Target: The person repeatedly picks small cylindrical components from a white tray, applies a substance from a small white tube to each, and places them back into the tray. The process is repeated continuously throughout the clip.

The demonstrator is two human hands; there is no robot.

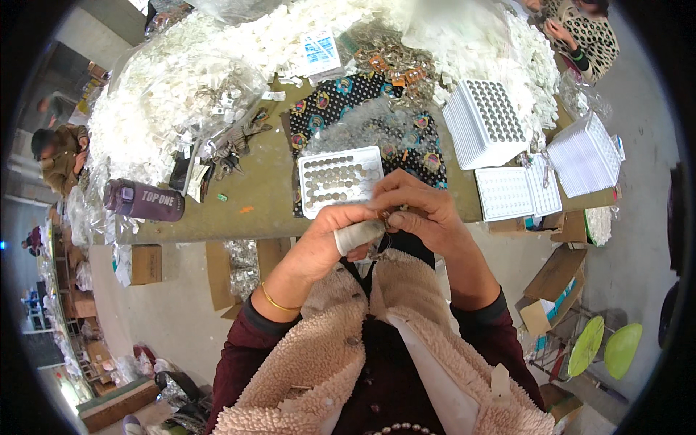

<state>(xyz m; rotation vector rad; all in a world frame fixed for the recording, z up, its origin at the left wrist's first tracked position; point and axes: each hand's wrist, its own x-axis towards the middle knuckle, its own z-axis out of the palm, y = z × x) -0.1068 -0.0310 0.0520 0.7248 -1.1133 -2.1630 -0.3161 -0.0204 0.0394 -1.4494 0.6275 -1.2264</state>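
My left hand (324, 236) and my right hand (428, 214) meet over my lap, just in front of the table edge. The fingertips of both pinch together around a small brownish piece (384, 215), too small and covered to name. A pale cover wraps one finger of the left hand, and a gold-coloured bangle circles that wrist. Just beyond the fingers lies a white plastic tray (367, 154), partly filled with rows of small round metal pieces (336, 175). Under the tray spreads a black cloth (308, 109) with white dots and colourful figures.
Heaps of small white pieces (156, 94) cover the table's far side. A purple bottle (145, 201) lies at the left. Stacked white trays (475, 134) stand right, the top one filled with metal pieces. Cardboard boxes (549, 286) sit below. Other people (591, 40) are around the table.
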